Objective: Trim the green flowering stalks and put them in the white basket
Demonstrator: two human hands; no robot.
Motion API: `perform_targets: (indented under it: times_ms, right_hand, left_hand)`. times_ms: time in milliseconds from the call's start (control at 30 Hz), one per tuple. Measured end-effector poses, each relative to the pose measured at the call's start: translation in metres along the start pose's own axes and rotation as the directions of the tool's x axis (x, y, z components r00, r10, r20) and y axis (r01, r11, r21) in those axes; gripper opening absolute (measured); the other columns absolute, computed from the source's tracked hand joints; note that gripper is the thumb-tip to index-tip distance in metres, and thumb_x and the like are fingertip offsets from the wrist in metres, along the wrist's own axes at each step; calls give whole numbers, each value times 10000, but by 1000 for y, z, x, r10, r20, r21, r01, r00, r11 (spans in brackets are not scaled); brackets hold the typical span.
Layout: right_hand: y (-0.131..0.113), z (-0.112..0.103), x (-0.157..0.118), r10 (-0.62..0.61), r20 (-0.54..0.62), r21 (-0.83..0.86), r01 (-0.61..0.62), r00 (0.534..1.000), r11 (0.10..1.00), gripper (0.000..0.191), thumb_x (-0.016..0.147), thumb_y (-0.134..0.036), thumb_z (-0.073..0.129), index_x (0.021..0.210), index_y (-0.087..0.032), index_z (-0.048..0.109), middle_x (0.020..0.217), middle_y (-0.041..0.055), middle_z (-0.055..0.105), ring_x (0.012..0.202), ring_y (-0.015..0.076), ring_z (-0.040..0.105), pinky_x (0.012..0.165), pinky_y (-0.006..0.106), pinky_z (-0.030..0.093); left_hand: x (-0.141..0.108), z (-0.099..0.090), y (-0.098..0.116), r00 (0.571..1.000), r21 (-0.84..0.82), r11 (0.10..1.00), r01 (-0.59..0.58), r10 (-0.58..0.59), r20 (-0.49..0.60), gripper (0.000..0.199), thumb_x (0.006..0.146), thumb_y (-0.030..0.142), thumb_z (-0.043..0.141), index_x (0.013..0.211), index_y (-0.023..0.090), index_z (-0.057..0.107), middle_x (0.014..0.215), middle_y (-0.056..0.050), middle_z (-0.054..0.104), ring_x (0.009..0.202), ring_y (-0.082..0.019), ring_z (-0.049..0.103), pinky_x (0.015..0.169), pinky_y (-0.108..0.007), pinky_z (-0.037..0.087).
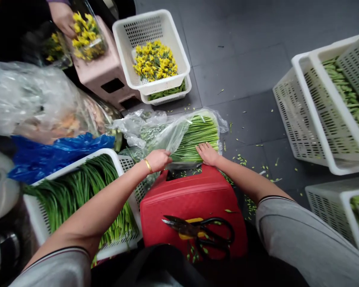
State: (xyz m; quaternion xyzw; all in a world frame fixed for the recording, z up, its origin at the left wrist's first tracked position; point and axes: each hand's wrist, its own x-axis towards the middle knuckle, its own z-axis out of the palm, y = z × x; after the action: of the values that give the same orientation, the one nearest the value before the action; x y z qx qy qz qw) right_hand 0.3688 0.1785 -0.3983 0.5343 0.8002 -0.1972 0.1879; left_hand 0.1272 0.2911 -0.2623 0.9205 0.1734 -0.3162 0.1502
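A long bundle of thin green stems (199, 129) lies in a clear plastic bag (173, 139) on the floor beyond a red stool (185, 195). My left hand (158, 160) pinches the near edge of the bag, and a gold bracelet circles that wrist. Spread flat, my right hand (208, 154) rests with its fingers on the stems near their right end. Black-handled scissors (200, 231) lie on the stool, with a yellow piece under them and bits of green scattered about.
Left of the stool stands a white crate of long green stems (86, 191). Beyond are a white basket (167, 83) of yellow flowers and a pink stool (98, 71), where another person's hand (64, 20) touches bagged flowers. White crates (305, 119) with green pods stand right. Trimmings litter the floor.
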Motion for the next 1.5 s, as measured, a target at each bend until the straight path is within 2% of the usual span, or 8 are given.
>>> perform_targets:
  times_ms: [167,367,567,667,800,967,1267,1500]
  right_hand:
    - [27,-31,22,54,63,3,-55,997,998,777,757,-227,609,1439,-18,302,1223,250,571,1128,317,554,967,436,388]
    - [40,-49,29,71,90,41,-75,993,996,532,767,-418,629,1201,-114,584,1121,181,627,1030,289,601,876,376,447]
    - [7,-22,12,51,-50,30,-49,997,998,872,764,-445,652,1449,-37,298,1465,229,365,1369,330,298,1119,435,202]
    - [-4,-8,10,65,-43,15,-65,997,998,765,811,-267,591,1463,-25,273,1476,242,345,1360,341,311,1113,475,174]
    - [-8,-9,17,80,-55,5,-80,995,997,553,885,-100,347,1430,-4,326,1252,273,538,1165,330,503,1021,502,257]
    - [2,-37,24,-6,-10,12,6,1000,1000,336,848,-72,382,1119,-47,579,1007,232,627,950,289,595,876,426,357]
    - [1,-59,20,28,96,5,-29,995,1000,367,795,-101,503,1157,-60,549,1009,218,649,882,270,647,760,362,442]
    - [-1,-96,36,63,48,2,-64,997,998,357,866,-71,349,1119,-80,601,1020,183,682,975,267,635,906,413,409]
  left_hand:
    - [-20,-17,-46,938,-31,977,213,-213,-275,340,901,207,385,1012,197,706,902,-70,623,793,-167,556,649,-259,398]
    - [-35,9,-22,993,-46,999,-12,6,-119,249,853,172,477,802,220,716,886,-45,649,820,-162,568,634,-249,400]
    - [-32,26,7,984,-80,994,-80,66,-165,217,846,183,496,741,201,684,898,-46,647,797,-163,580,637,-259,402]
    - [-32,26,12,982,-113,985,-131,114,-150,200,842,201,508,737,204,678,882,-36,642,771,-150,584,629,-247,401]
    - [-31,28,5,982,-130,988,-80,57,-178,202,841,189,489,783,208,682,904,-36,635,774,-140,593,602,-228,395]
    - [-33,35,-4,990,-120,993,-18,1,-138,233,869,201,454,817,209,681,949,-37,642,780,-135,607,596,-220,393]
    - [-29,44,-6,991,-154,980,125,-131,-34,284,883,210,414,921,221,695,1082,-57,639,810,-156,631,613,-244,425]
    - [-30,39,3,996,-179,980,84,-87,-13,251,857,204,442,881,221,691,1021,-45,634,797,-152,629,632,-241,421]
